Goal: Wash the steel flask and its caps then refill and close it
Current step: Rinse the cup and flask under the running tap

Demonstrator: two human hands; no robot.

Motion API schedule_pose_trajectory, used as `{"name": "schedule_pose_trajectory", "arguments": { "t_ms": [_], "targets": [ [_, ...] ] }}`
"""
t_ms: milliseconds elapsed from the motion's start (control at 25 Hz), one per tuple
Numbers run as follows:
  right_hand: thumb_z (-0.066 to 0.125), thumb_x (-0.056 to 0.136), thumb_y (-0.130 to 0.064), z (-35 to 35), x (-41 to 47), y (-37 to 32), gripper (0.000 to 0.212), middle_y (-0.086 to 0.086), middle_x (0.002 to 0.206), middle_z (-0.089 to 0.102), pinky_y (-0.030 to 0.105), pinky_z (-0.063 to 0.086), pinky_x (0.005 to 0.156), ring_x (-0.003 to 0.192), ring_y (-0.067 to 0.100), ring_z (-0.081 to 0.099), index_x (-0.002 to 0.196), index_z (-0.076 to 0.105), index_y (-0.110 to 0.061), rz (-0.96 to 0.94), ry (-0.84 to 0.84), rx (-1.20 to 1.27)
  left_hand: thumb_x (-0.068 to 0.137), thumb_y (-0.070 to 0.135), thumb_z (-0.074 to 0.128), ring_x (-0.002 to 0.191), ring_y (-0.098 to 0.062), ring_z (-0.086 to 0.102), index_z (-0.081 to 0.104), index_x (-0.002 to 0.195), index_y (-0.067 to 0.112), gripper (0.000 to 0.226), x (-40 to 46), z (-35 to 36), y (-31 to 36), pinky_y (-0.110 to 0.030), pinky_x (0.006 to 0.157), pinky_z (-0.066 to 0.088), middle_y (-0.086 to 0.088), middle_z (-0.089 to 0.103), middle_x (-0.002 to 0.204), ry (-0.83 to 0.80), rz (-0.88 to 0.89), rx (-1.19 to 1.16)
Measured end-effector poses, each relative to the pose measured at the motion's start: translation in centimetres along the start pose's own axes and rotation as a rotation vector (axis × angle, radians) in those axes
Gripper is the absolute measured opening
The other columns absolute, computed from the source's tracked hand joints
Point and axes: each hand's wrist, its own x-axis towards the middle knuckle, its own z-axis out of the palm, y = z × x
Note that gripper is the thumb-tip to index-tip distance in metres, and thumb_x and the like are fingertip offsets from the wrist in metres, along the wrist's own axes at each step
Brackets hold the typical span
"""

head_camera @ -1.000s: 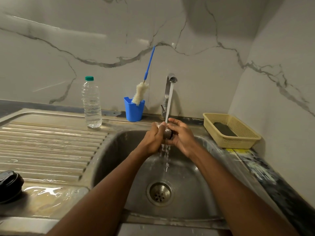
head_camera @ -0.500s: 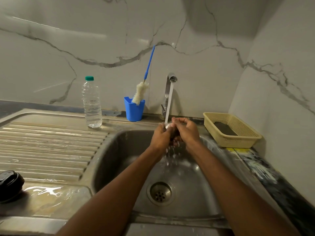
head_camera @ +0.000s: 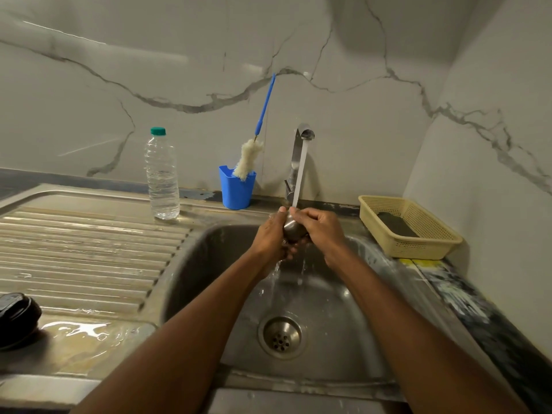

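Your left hand (head_camera: 270,234) and right hand (head_camera: 321,230) meet over the sink (head_camera: 343,330), fingers curled around a small steel cap (head_camera: 292,228) held between them. Just above your fingertips, water from the tap (head_camera: 301,144) lands on it.

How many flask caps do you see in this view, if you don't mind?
2: a steel cap held by both hands under the tap, and a black cap on the wet drainboard, far left. Others may be out of view.
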Motion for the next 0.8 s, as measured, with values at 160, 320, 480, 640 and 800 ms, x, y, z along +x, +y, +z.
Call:
{"name": "schedule_pose_trajectory", "arguments": {
  "t_ms": [160,320,480,640,800],
  "targets": [
    [0.070,0.095,-0.034,-0.8,0.0,0.3,0.026,0.002,0.094,0.079,0.034,0.062,0.083,0.088,0.024,0.075,0.111,0.076,-0.015,0.008,-0.232,0.020,0.105,0.063,0.028,0.052,-0.013,0.050,0.061,0.120,0.003,0.070,0.2,-0.1,0.1,-0.022,0.045,0.041,-0.013,0.064,0.075,0.069,-0.135,-0.026],
    [0.070,0.094,-0.012,-1.2,-0.4,0.6,0.025,0.004,0.104,0.078,0.029,0.061,0.083,0.096,0.025,0.074,0.119,0.070,-0.016,-0.029,-0.358,-0.003,0.102,0.071,0.023,0.053,-0.013,0.051,0.062,0.118,0.001,0.082,0.4,-1.2,0.2,-0.022,0.042,0.041,-0.011,0.063,0.073,0.013,-0.271,-0.048],
    [0.064,0.101,-0.020,-0.6,0.2,0.5,0.012,0.004,0.102,0.078,0.037,0.062,0.087,0.100,0.023,0.074,0.109,0.072,-0.019,0.053,-0.097,0.064,0.109,0.052,0.027,0.090,-0.021,0.069,0.053,0.124,0.020,0.044,0.4,0.6,-0.3,-0.032,0.075,0.060,-0.016,0.068,0.110,0.011,0.151,0.205],
    [0.062,0.100,-0.012,-0.6,0.1,0.2,0.019,0.011,0.110,0.077,0.036,0.063,0.085,0.103,0.025,0.075,0.118,0.069,-0.010,0.039,-0.257,0.249,0.110,0.050,0.023,0.072,-0.009,0.068,0.056,0.105,0.015,0.049,0.9,0.3,0.1,-0.022,0.065,0.053,-0.005,0.068,0.085,0.079,0.220,0.284],
    [0.064,0.098,-0.008,-0.3,0.0,0.4,0.020,0.008,0.108,0.076,0.033,0.063,0.083,0.096,0.021,0.076,0.117,0.070,-0.012,-0.067,-0.314,-0.006,0.107,0.060,0.015,0.042,-0.011,0.041,0.060,0.087,0.008,0.072,0.7,-1.1,0.6,-0.021,0.039,0.033,-0.003,0.050,0.057,0.014,-0.210,0.069]
  ]
}}
